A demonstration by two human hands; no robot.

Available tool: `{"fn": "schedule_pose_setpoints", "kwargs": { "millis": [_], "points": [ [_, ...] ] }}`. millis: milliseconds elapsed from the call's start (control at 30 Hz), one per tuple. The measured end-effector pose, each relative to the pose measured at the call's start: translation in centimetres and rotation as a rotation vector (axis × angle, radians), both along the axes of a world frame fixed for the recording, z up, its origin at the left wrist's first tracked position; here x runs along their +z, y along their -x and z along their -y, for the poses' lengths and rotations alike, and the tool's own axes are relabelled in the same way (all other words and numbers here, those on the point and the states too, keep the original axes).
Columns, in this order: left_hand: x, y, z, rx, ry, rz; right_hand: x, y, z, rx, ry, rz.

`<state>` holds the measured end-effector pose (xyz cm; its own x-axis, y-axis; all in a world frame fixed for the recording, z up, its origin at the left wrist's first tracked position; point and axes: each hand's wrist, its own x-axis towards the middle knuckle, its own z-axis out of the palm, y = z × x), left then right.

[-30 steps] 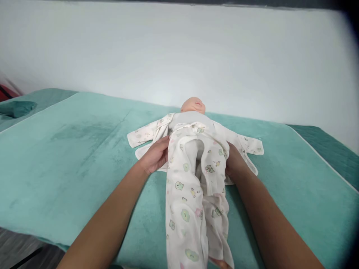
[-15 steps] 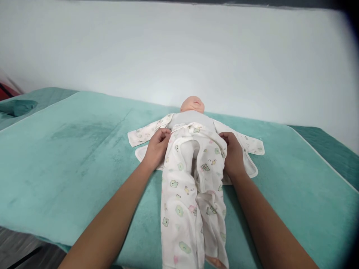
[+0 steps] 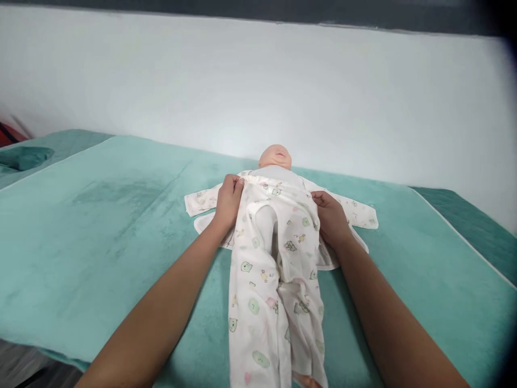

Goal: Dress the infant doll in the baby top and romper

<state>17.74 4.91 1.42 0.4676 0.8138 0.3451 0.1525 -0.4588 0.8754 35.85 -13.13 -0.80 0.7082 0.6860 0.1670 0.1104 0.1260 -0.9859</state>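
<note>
A baby doll lies on its back, head toward the wall. It wears white printed baby pants with an opening at the crotch. Under it, a matching printed jacket is spread with both sleeves out over the arms. My left hand pinches the waistband at the doll's left-of-picture side. At the opposite side, my right hand has its fingers closed on the edge of the pants near the waist. Part of one foot shows at the bottom; my right fingertips are partly hidden by cloth.
The doll rests on a turquoise sheet over a darker green padded cover. Behind stands a white wall with a dark band along its top. Something red shows at the far left.
My left hand has drawn its side of the waistband up toward the doll's chest, covering more of the grey-white torso. The pants' front lies smoother. The view has tilted slightly upward.
</note>
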Motion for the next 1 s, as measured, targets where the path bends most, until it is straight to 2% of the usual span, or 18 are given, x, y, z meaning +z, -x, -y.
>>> {"fn": "schedule_pose_setpoints", "kwargs": {
  "millis": [67, 167, 267, 333, 400, 467, 600, 700, 900, 1000],
  "points": [
    [-0.2, -0.5, -0.3, -0.028, 0.032, 0.015, -0.2, -0.2, -0.3, 0.048, -0.013, -0.103],
    [-0.3, -0.5, -0.3, -0.132, 0.009, 0.006, 0.1, 0.6, -0.4, 0.009, -0.020, -0.034],
    [0.1, -0.1, -0.1, -0.200, -0.159, -0.006, 0.8, 1.5, -0.2, -0.078, -0.018, 0.120],
    [0.5, 0.1, -0.1, -0.260, -0.287, 0.001, 1.2, 1.6, -0.2, -0.090, -0.009, 0.149],
    [1.0, 0.1, -0.1, -0.339, -0.336, -0.013, 1.5, 1.0, -0.5, -0.049, -0.023, 0.169],
    [1.5, 0.1, -0.2, -0.382, -0.318, -0.067, 1.8, 0.1, -1.1, 0.035, -0.061, 0.222],
    [2.3, -0.7, -1.2, -0.301, -0.285, -0.201, 2.5, -1.4, -2.4, 0.183, -0.076, 0.306],
    [2.8, -2.1, -2.4, -0.218, -0.301, -0.223, 2.7, -1.6, -2.8, 0.190, -0.026, 0.303],
    [2.9, -5.2, -4.0, -0.100, -0.195, -0.226, 1.7, -1.2, -3.5, -0.022, -0.024, 0.341],
    [2.5, -5.4, -3.7, -0.149, -0.200, -0.255, 1.4, -1.7, -4.0, -0.193, 0.045, 0.463]
  ]
}}
